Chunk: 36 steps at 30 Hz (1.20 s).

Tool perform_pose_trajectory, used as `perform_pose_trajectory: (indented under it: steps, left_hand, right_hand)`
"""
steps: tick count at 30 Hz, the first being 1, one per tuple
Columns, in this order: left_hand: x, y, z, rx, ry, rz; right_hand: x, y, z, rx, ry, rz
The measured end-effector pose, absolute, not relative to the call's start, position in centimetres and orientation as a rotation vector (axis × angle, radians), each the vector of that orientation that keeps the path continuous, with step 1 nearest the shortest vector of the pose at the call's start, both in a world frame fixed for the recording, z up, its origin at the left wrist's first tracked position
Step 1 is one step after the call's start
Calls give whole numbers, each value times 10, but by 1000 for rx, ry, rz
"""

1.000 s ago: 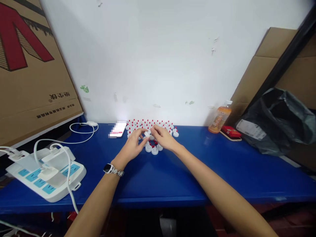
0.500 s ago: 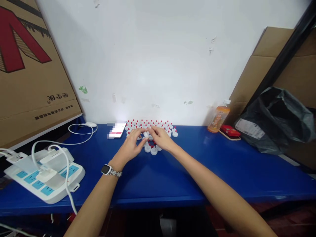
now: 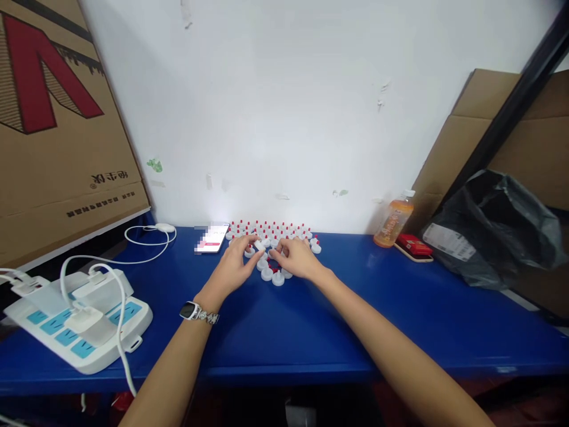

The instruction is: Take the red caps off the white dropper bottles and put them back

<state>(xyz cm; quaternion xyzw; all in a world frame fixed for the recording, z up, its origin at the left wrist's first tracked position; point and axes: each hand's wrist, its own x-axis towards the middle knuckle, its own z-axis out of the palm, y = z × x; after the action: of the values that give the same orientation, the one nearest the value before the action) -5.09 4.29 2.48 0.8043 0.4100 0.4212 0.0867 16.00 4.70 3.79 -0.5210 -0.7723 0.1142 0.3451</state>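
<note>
Several small white caps with red tips (image 3: 284,229) stand in rows on the blue table (image 3: 311,320) by the wall. My left hand (image 3: 235,267), with a wristwatch (image 3: 191,311) on its wrist, pinches one white cap (image 3: 259,245) between thumb and fingers. My right hand (image 3: 297,258) rests just right of it, fingers curled down onto the loose caps (image 3: 272,274) at the front of the cluster; what its fingertips hold is hidden.
A phone (image 3: 212,237) lies left of the caps. A white power strip (image 3: 75,320) with plugs and cables sits at the near left. An orange drink bottle (image 3: 393,220), a red box (image 3: 413,244) and a black plastic bag (image 3: 493,228) stand right. Cardboard boxes (image 3: 57,118) lean on both sides.
My hands, joined on one cap a second ago, have parted slightly. The left keeps the cap; the right has dropped toward the loose caps. The view shifted a little.
</note>
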Motion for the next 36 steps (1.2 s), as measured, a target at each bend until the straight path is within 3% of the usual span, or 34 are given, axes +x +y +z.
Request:
perform_pose_trajectory:
  steps: [9, 13, 21, 36]
  left_hand:
    - [-43, 41, 21, 2429, 1226, 1203]
    - [-53, 48, 20, 2360, 1382, 1300]
    - [-73, 62, 7, 2305, 1656, 1266]
    - [-75, 59, 8, 2207, 1725, 1245]
  right_hand:
    - [148, 53, 45, -971, -1861, 703]
    - [146, 73, 53, -1047, -1848, 572]
    - [130, 107, 56, -1440, -2347, 168]
    - [118, 118, 54, -1452, -2368, 114]
